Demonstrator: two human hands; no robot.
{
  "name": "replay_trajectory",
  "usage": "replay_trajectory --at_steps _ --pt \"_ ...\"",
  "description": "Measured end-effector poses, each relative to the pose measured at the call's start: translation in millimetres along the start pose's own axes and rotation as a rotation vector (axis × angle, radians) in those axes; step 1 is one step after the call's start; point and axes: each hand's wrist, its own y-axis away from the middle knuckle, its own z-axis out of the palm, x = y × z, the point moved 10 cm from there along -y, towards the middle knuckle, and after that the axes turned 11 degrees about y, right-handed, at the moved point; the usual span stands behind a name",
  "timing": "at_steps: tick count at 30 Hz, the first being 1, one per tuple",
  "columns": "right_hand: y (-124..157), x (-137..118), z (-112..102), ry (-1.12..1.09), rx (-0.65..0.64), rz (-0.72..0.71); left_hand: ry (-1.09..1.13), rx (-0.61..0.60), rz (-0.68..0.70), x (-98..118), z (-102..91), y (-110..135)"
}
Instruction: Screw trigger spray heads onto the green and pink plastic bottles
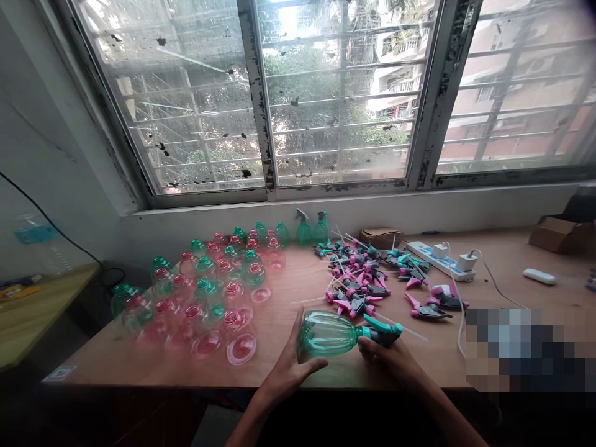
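Note:
A clear green spray bottle lies on its side above the near edge of the wooden table. My left hand cups the bottle's base, fingers wrapped round it. My right hand grips the teal and grey trigger head at the bottle's neck; a thin dip tube sticks out to the right. Just beyond lies a heap of pink, grey and teal trigger heads.
Several open pink and green bottles stand on the table's left half. Two finished green sprayers stand by the window wall. A white power strip, cardboard boxes and a white remote lie at right.

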Motion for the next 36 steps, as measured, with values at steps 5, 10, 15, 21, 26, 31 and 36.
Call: replay_trajectory --at_steps 5,10,15,21,26,31,36 --pt "1.2 -3.6 2.0 0.054 -0.015 -0.005 -0.004 -0.011 -0.028 5.0 4.1 -0.3" --pt "0.3 -3.2 -3.2 0.070 0.040 -0.001 0.018 -0.024 -0.018 1.5 4.7 1.9" --pt "1.7 -6.2 0.7 0.088 -0.005 -0.018 0.027 -0.025 -0.014 -1.7 2.7 2.3" --pt "0.9 -4.8 -1.1 0.111 0.025 -0.004 -0.018 -0.012 -0.025 -2.9 0.2 1.9" --pt "-0.6 -1.0 -6.3 0.083 0.061 0.003 -0.061 -0.022 0.006 -0.6 0.8 4.0" --pt "1.2 -4.0 0.2 0.082 -0.022 -0.012 0.011 -0.019 -0.007 2.2 2.3 2.3" --pt "1.6 -2.7 -0.8 0.051 -0.001 0.009 0.032 -0.018 -0.023 -1.2 2.4 1.6"
